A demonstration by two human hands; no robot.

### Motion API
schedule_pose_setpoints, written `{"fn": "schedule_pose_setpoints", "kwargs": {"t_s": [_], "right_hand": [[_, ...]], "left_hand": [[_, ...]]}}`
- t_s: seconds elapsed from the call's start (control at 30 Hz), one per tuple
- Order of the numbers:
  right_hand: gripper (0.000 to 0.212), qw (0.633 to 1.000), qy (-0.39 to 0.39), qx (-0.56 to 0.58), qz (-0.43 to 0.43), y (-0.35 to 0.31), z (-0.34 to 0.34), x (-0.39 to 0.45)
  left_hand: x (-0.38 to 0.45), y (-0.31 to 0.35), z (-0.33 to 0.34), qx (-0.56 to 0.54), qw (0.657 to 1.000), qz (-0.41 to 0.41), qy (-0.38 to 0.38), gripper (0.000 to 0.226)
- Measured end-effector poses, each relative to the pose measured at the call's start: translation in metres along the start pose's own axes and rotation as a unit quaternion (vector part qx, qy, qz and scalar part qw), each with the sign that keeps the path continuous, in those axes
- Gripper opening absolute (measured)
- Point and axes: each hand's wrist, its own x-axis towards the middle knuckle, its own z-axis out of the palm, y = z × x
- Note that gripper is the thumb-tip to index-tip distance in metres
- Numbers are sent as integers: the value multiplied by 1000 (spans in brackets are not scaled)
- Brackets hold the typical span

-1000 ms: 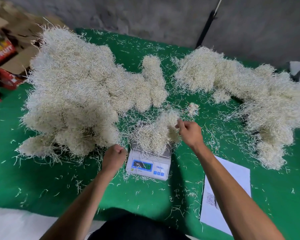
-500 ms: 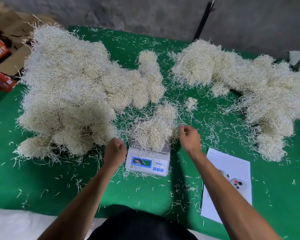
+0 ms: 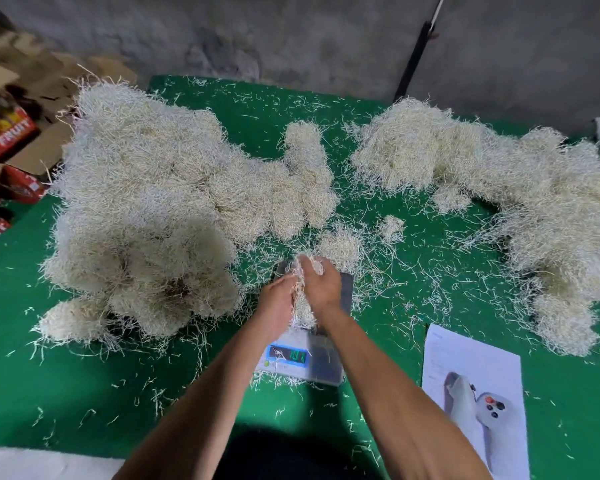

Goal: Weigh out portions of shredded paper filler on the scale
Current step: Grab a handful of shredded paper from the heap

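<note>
A portion (image 3: 303, 308) of shredded paper sits over the scale (image 3: 302, 362), pressed between both hands. The left hand (image 3: 279, 303) and right hand (image 3: 321, 287) cup it from either side, fingers curled round the strands. Big piles lie left (image 3: 146, 209) and right (image 3: 520, 202) on the green worktop (image 3: 84, 393). A printed sheet (image 3: 471, 403) lies near the right forearm

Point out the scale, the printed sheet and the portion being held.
scale (image 3: 286, 356): head view, lit display.
printed sheet (image 3: 465, 358): head view, blank upper area.
portion (image 3: 303, 311): head view, clump between both hands.
</note>
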Motion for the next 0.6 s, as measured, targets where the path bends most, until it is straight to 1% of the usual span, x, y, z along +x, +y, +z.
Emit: {"fn": "schedule_pose_setpoints", "kwargs": {"t_s": [0.03, 0.07, 0.1, 0.13, 0.17, 0.2, 0.23, 0.27, 0.3, 0.33, 0.37, 0.4, 0.43, 0.47, 0.5, 0.53, 0.57, 0.6], "right_hand": [[75, 998, 11, 49, 26, -14, -4, 9], [77, 995, 27, 93, 39, -30, -8, 18], [78, 989, 47, 138, 35, -46, -9, 25], [77, 982, 58, 181, 21, -63, -9, 31], [72, 977, 57, 206, 2, -82, -7, 30], [61, 974, 45, 220, -32, -98, -4, 26], [44, 976, 26, 199, -85, -108, -1, 22], [31, 980, 10, 142, -140, -111, 2, 18], [22, 977, 1, 78, -199, -108, 7, 12], [19, 969, -15, 32, -244, -104, 11, 8], [20, 960, -34, -8, -277, -100, 15, 2], [24, 953, -65, -15, -295, -100, 19, -6], [31, 946, -77, -28, -314, -104, 23, -8], [40, 946, -75, -36, -313, -111, 24, -4], [48, 948, -51, -62, -307, -119, 22, 3], [53, 960, -33, -72, -267, -128, 17, 12], [53, 966, -25, -68, -249, -135, 8, 19], [48, 969, -34, -60, -236, -131, 6, 22]], "left_hand": [[1, 3, -6, -8, 1000, 25, -1, 39], [2, 6, -12, -42, 998, 38, 12, 41], [7, 9, -15, -75, 996, 31, 28, 38], [8, 18, -16, -83, 995, 24, 39, 34], [6, 23, -17, -46, 998, 45, 28, 34], [2, 38, -15, -15, 997, 69, 16, 38], [2, 56, -15, 12, 992, 125, 24, 39], [4, 66, -19, -20, 982, 189, 12, 34], [13, 76, -22, -47, 982, 183, -13, 25], [19, 91, -30, -138, 983, 117, -9, 22], [27, 103, -37, -165, 980, 110, 25, 19], [31, 110, -43, -193, 975, 104, 30, 23], [39, 107, -48, -171, 978, 116, 31, 32], [39, 115, -47, -158, 980, 123, 14, 37], [43, 109, -42, -146, 977, 157, -9, 36], [40, 112, -40, -175, 974, 128, -64, 34], [36, 120, -40, -156, 977, 113, -93, 31], [28, 128, -44, -200, 971, 87, -98, 32]]}}
